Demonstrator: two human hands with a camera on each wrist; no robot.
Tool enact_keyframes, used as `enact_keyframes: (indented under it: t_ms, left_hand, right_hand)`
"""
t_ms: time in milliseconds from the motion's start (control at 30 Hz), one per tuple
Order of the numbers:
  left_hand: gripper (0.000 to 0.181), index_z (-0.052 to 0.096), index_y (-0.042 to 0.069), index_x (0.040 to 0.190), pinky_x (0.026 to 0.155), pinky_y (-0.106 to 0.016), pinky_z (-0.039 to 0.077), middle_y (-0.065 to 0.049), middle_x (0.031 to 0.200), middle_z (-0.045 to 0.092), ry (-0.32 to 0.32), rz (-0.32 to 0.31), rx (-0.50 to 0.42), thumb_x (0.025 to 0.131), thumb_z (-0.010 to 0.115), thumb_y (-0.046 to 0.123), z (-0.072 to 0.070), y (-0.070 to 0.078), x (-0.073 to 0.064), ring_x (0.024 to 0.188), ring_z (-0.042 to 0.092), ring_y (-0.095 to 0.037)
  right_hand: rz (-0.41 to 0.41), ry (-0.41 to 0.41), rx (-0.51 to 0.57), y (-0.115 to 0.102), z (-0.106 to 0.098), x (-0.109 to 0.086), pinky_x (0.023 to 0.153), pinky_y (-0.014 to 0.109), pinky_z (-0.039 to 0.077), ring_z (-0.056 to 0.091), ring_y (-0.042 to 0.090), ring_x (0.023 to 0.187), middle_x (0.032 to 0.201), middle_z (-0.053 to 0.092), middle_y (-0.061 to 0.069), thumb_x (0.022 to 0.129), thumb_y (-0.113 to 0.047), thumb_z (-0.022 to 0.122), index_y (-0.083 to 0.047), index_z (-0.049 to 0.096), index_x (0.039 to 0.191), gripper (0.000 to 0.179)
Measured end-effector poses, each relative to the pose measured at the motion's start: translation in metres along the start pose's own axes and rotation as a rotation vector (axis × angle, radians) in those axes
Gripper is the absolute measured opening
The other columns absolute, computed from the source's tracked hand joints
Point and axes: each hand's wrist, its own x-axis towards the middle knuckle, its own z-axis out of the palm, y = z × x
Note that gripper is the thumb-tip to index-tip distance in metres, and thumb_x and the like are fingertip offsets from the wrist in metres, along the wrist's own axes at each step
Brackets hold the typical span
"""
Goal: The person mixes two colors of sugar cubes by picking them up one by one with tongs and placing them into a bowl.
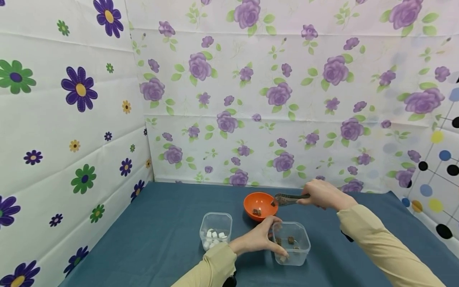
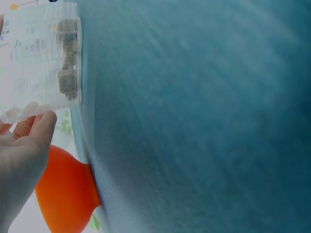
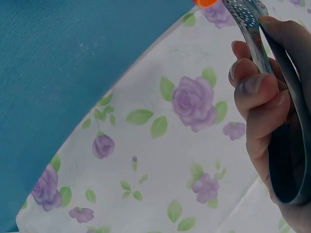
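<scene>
Both hands are busy: the right hand has its fingers curled round metal tongs, tips at the orange bowl's right edge with a brown cube there. Meanwhile the left hand grips a clear plastic tub of more cubes, thumb near side, fingers far side, probably to steady it. Bowl's just beyond that tub, so likely easy reach. Another clear tub with white chunks sits left, untouched.

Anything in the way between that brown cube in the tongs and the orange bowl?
Nothing visible: the tongs hold the brown cube at the orange bowl, seemingly inside its rim. The left hand is nearer the person, out of the way.
</scene>
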Motion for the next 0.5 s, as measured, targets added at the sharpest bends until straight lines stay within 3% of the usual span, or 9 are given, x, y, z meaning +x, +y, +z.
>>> enact_keyframes:
  t_ms: [233,500]
  left_hand:
    - [0.067,0.03,0.01,0.134,0.089,-0.029,0.038,-0.004,0.136,0.031,0.005,-0.011,0.004,0.081,0.07,0.019,0.0013,0.0012,0.0009,0.12,0.036,-0.01]
    - [0.067,0.032,0.011,0.133,0.089,-0.029,0.038,-0.005,0.136,0.032,0.009,-0.011,-0.008,0.08,0.072,0.024,-0.0001,0.0011,0.0004,0.119,0.037,-0.011]
  right_hand:
    - [0.017,-0.011,0.0,-0.001,0.0033,0.0008,0.035,0.024,0.039,0.04,0.006,0.031,0.046,0.047,-0.003,0.084,-0.029,0.065,-0.021,0.06,0.061,0.025]
    - [0.015,-0.001,-0.029,-0.003,-0.0041,-0.0047,0.038,0.024,0.039,0.04,0.007,0.032,0.048,0.042,-0.006,0.085,-0.028,0.065,-0.02,0.054,0.058,0.03]
